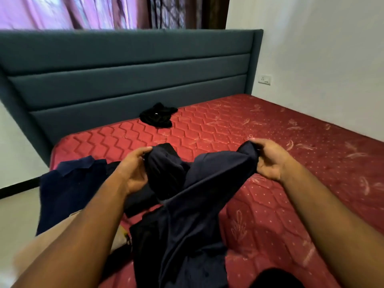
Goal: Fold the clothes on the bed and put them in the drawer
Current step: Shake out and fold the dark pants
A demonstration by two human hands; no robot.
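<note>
A dark navy garment [193,196] hangs between my two hands above the red mattress [291,163]. My left hand [135,169] grips one bunched top corner of it. My right hand [268,159] pinches the other top corner, raised a little to the right. The cloth droops down toward me and its lower part lies crumpled on the bed. A second navy garment [70,190] lies spread over the mattress's left edge. A small black garment [158,116] sits crumpled near the headboard. No drawer is in view.
A dark teal padded headboard [133,80] runs along the far side. A white wall with a socket [265,79] borders the bed on the right. Pink and patterned curtains [83,11] hang behind. Pale floor [16,215] lies to the left.
</note>
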